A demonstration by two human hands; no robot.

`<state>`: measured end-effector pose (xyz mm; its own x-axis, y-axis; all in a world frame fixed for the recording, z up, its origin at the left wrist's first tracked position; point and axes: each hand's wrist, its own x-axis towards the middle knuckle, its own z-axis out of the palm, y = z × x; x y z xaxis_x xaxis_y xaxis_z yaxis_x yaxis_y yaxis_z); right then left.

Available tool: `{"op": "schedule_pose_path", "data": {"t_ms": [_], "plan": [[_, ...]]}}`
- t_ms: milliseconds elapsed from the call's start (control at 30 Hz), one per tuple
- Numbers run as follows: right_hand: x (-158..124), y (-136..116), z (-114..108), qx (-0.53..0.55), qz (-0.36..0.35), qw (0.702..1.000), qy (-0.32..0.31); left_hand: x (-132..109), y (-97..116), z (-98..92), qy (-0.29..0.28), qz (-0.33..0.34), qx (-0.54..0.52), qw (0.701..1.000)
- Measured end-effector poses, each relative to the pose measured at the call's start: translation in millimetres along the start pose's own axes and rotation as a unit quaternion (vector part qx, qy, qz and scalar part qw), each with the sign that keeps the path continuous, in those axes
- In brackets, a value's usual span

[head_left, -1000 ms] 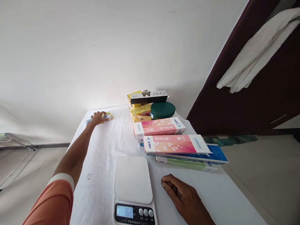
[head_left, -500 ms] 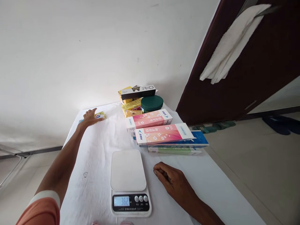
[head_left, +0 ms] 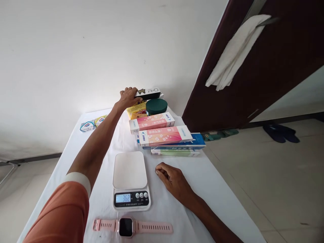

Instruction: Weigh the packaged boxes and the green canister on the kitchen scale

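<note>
My left hand (head_left: 129,96) reaches to the far end of the table and closes over the left end of a black and white box (head_left: 149,92) that lies on top of yellow boxes (head_left: 136,110). My right hand (head_left: 172,179) rests on the white tablecloth (head_left: 101,162) with its fingers curled under, holding nothing, just right of a white kitchen scale (head_left: 130,179) whose display reads 362. Two small packets (head_left: 92,123), one blue-white and one yellow, lie at the far left.
A dark green round tin (head_left: 157,106) stands by the yellow boxes. Two pink boxes (head_left: 158,130) lie stacked over a blue box (head_left: 194,143) and a green box (head_left: 174,152). A pink smartwatch (head_left: 131,226) lies at the near edge. A dark door (head_left: 253,67) with a white cloth stands right.
My left hand has left the small packets at the far left and moved right onto the black and white box. The view tilted down, bringing the pink smartwatch into sight.
</note>
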<state>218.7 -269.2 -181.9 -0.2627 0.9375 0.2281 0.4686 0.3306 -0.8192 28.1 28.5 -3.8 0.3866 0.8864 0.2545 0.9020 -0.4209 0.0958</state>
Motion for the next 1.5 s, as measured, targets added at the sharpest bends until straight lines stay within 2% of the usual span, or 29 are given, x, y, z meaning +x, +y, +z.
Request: {"op": "schedule_pose_path", "data": {"t_ms": [100, 167, 233, 333, 400, 500, 567, 667, 767, 867, 1067, 1200, 1367, 1500], "plan": [[0, 0, 0, -0.001, -0.004, 1.000, 0.003, -16, -2, -7.3, 0.025, -0.023, -0.021, 0.999], [1, -3, -1, 0.001, -0.010, 1.000, 0.005, -39, -9, -17.6, 0.062, -0.040, -0.035, 0.997], [1, -7, -3, -0.002, -0.010, 1.000, 0.009, -73, -18, -32.2, 0.102, -0.044, -0.045, 0.993], [3, -11, -4, -0.007, -0.002, 1.000, 0.005, -144, -23, -53.6, 0.124, -0.025, -0.067, 0.990], [3, -11, -4, -0.006, 0.000, 1.000, 0.003, -196, -20, -59.5, 0.106, -0.026, -0.081, 0.991], [3, -11, -4, -0.003, -0.001, 1.000, 0.007, -266, -3, -50.9, 0.026, 0.001, -0.105, 0.994], [2, -12, -3, -0.001, 0.001, 1.000, 0.008, -301, 11, -37.4, -0.025, 0.030, -0.127, 0.991], [2, -14, -3, 0.003, 0.011, 1.000, 0.003, -333, 27, -15.1, -0.068, 0.051, -0.150, 0.985], [2, -16, -2, 0.003, 0.018, 1.000, 0.004, -348, 32, 0.5, -0.076, 0.048, -0.148, 0.985], [3, -18, -2, 0.001, 0.020, 1.000, 0.010, -353, 28, 4.4, -0.069, 0.038, -0.146, 0.986], [5, -20, -5, 0.004, 0.032, 0.999, 0.015, -357, 15, -18.9, -0.013, -0.011, -0.178, 0.984], [4, -20, -5, 0.005, 0.032, 0.999, 0.011, -354, 20, -29.4, 0.008, -0.022, -0.165, 0.986], [2, -17, -3, -0.003, 0.025, 1.000, 0.014, -346, 37, -9.6, -0.036, 0.057, -0.135, 0.989], [2, -17, -4, -0.010, 0.026, 1.000, 0.014, -342, 34, 0.7, -0.074, 0.064, -0.124, 0.988]]}}
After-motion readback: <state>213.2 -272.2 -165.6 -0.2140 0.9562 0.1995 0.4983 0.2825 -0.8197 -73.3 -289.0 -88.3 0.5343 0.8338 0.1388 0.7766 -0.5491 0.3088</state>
